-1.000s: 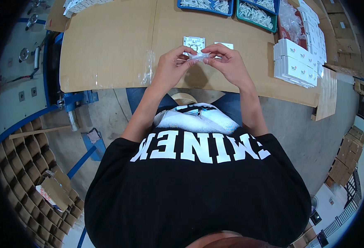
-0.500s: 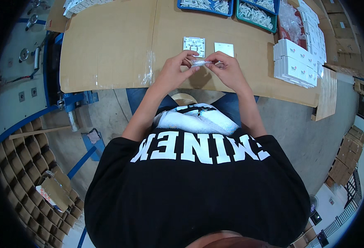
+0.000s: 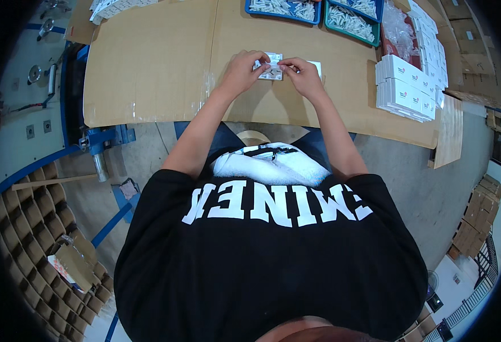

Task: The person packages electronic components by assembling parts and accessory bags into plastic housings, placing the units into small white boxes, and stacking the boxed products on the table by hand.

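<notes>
My left hand [image 3: 243, 68] and my right hand [image 3: 301, 75] are stretched out over the cardboard-covered table [image 3: 159, 74]. Both pinch a small clear packet [image 3: 271, 66] with pale contents, which lies on the cardboard between them. A small white card [image 3: 315, 67] lies just right of my right hand, partly hidden by its fingers.
Two blue trays [image 3: 284, 8] with several small white parts stand at the far edge. Stacks of small white boxes [image 3: 407, 91] sit at the right. A cardboard grid divider [image 3: 28, 228] lies on the floor at lower left, and a blue metal frame [image 3: 99, 142] runs under the table.
Both hands have moved away from my body and down onto the cardboard, reaching the packet that lay there. The small piece held in the air earlier is no longer visible between the fingers.
</notes>
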Demonstrator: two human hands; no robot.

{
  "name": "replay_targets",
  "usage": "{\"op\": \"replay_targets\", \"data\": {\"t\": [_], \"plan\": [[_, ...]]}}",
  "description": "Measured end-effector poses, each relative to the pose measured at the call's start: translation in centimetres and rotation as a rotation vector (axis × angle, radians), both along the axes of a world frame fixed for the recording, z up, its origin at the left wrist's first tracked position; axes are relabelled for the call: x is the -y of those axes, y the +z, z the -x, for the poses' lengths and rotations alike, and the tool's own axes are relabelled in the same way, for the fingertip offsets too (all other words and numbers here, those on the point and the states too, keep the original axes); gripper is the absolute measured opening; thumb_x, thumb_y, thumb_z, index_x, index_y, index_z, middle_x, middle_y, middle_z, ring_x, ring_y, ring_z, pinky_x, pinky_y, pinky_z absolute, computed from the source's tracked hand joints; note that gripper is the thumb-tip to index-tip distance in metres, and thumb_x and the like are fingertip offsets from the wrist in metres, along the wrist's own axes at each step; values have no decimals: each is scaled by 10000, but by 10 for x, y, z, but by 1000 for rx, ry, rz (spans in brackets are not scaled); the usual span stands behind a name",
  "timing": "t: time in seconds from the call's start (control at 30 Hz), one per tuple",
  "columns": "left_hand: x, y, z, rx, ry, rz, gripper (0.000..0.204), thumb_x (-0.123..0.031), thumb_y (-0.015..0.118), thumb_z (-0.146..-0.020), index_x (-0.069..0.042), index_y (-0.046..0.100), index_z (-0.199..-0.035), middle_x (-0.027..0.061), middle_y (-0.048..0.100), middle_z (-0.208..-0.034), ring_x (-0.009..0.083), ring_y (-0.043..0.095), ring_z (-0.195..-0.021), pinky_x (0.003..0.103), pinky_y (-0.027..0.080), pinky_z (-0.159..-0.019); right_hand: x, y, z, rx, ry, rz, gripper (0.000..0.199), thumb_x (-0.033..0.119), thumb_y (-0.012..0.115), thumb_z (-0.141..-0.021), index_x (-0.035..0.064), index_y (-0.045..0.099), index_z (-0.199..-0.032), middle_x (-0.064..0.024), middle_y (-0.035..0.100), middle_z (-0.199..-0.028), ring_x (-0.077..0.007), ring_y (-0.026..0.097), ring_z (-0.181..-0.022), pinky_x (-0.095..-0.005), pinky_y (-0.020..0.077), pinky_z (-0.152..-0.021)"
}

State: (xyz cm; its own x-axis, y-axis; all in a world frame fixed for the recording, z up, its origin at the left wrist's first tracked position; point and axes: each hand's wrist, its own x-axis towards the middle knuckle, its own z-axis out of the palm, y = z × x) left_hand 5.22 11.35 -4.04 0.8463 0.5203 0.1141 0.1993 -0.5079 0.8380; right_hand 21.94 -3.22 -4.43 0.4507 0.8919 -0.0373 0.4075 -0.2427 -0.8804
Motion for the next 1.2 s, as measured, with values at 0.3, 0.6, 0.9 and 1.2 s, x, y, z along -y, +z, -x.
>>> {"op": "replay_targets", "data": {"t": [0.3, 0.6, 0.9, 1.2], "plan": [[-4, -30, 0, 54, 42, -451, 115, -213, 739, -870, -117, 723, -931, 39, 686, -880, 242, 612, -917, 414, 443, -872, -13, -24, 5, 143, -25, 1, 127, 116, 718, -913, 36, 687, -1005, -66, 726, -869, -119, 622, -663, -300, 495, -624], [10, -33, 10, 36, 93, -443, 213, -220, 788, -814, -95, 721, -974, 64, 682, -1005, 277, 622, -941, 406, 494, -816, -22, -5, 12, 401, -25, 118, 148, 205, 725, -872, 84, 715, -955, -102, 713, -885, -291, 675, -734, -395, 521, -674], [18, -42, 26, 176, 52, -486, 385, -261, 845, -751, -62, 700, -1046, 82, 665, -1072, 298, 616, -993, 419, 502, -874, -7, -10, -6, 470, 336, 118, 163, 177, 659, -899, 51, 733, -971, -95, 687, -1026, -318, 685, -888, -434, 548, -781], [17, -43, 26, 148, 52, -468, 394, -281, 839, -761, -65, 694, -1057, 71, 646, -1105, 279, 605, -1021, 413, 486, -905, -6, -3, 3, 487, 278, 151, 148, 188, 677, -890, 91, 735, -984, -73, 693, -1024, -300, 694, -857, -431, 563, -754]]}}
